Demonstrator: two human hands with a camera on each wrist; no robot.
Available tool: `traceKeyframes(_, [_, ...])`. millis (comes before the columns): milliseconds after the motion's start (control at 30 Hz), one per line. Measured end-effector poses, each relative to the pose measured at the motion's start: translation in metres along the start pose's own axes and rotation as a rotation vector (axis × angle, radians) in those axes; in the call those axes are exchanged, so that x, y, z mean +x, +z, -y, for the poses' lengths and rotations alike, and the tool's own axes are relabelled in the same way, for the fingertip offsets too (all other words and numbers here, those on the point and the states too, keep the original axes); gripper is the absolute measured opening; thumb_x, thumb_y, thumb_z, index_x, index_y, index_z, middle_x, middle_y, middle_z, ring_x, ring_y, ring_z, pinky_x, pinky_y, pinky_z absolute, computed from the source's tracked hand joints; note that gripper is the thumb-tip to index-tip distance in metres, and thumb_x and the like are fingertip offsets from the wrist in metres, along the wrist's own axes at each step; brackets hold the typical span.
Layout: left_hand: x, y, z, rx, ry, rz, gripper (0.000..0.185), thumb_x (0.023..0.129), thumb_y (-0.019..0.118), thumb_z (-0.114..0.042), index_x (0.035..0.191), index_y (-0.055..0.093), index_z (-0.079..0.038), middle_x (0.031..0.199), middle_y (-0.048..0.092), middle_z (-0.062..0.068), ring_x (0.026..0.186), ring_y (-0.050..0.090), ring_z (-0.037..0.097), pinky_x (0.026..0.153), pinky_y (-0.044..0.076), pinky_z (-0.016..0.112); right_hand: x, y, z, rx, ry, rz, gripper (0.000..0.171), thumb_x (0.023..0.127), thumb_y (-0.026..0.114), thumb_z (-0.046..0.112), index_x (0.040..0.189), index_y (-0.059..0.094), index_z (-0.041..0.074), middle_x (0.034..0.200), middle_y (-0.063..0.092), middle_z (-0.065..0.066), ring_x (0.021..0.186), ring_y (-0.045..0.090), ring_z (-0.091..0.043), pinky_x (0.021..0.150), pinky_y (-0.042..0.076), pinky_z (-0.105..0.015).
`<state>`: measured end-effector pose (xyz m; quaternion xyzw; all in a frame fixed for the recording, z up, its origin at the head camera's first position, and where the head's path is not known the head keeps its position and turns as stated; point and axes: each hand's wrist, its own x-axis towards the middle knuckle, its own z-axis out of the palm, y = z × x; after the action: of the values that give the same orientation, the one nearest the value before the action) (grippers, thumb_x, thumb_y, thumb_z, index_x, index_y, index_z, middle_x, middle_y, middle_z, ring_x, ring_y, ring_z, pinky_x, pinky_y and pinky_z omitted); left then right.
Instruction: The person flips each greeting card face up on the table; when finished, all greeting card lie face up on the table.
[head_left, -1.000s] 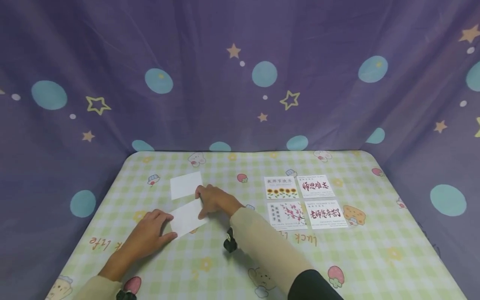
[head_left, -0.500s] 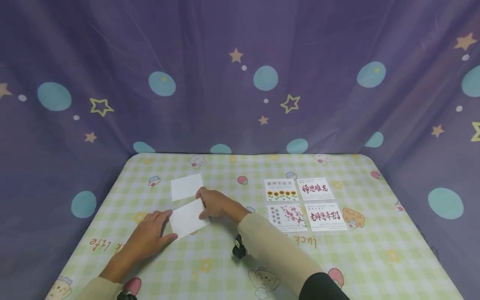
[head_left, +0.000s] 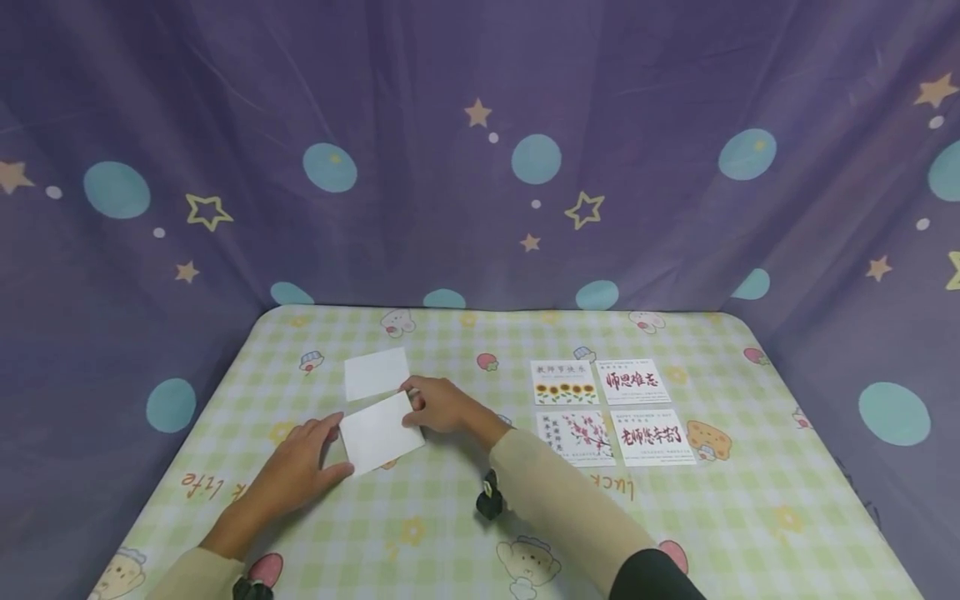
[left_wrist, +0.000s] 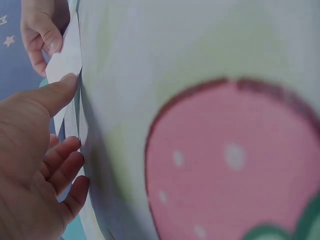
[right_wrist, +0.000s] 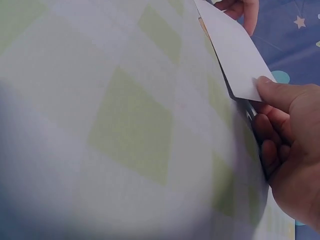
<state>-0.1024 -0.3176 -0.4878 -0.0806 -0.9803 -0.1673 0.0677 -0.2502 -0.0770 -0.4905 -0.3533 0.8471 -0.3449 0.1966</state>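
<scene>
A blank white card (head_left: 378,437) lies at a slant between both hands at the left of the table. My right hand (head_left: 442,404) pinches its right edge, thumb on top and fingers curled beneath; in the right wrist view that edge of the card (right_wrist: 240,55) is tipped up off the cloth. At the opposite edge is my left hand (head_left: 300,462), its forefinger by the upper corner and its thumb by the lower one. In the left wrist view the left thumb (left_wrist: 65,87) meets the card's edge, with the other fingers loosely bent. Just behind lies another blank card (head_left: 375,375).
On the right, several printed cards lie in two rows: a sunflower card (head_left: 564,383), a blossom card (head_left: 576,439) and two with red lettering, one in the back row (head_left: 632,382). A green checked cloth (head_left: 450,533) covers the table, and a purple curtain (head_left: 420,225) encloses it.
The right hand has shifted slightly right and now pinches the card's edge, raising it a little. The left hand has hardly moved. The head view has tilted slightly.
</scene>
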Motion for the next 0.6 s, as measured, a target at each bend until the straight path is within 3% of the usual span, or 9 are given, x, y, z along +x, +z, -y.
traceKeyframes(333, [0.006, -0.004, 0.000, -0.101, -0.066, 0.029, 0.067, 0.086, 0.081, -0.022, 0.139, 0.052, 0.005, 0.110, 0.065, 0.009, 0.103, 0.061, 0.026, 0.091, 0.049, 0.051, -0.003, -0.001, -0.002, 0.066, -0.010, -0.008, 0.042, 0.095, 0.072, 0.024, 0.134, 0.058, 0.017, 0.082, 0.071, 0.011, 0.069, 0.057, -0.001, 0.074, 0.045, -0.016])
traceKeyframes(500, [0.011, -0.006, -0.001, -0.167, -0.099, 0.001, 0.050, 0.088, 0.079, -0.018, 0.129, 0.059, 0.001, 0.108, 0.065, 0.010, 0.093, 0.062, 0.021, 0.080, 0.052, 0.041, -0.006, -0.004, -0.004, 0.132, -0.031, -0.002, 0.038, 0.097, 0.069, 0.022, 0.133, 0.058, 0.017, 0.094, 0.078, 0.006, 0.086, 0.067, -0.001, 0.086, 0.049, -0.019])
traceKeyframes(600, [0.012, -0.008, 0.001, -0.209, -0.122, -0.010, 0.037, 0.089, 0.078, -0.018, 0.119, 0.062, -0.003, 0.108, 0.065, 0.010, 0.090, 0.064, 0.019, 0.073, 0.052, 0.033, -0.007, -0.004, -0.006, 0.156, -0.052, 0.001, 0.036, 0.097, 0.069, 0.022, 0.132, 0.059, 0.017, 0.097, 0.079, 0.004, 0.090, 0.069, -0.001, 0.087, 0.049, -0.019])
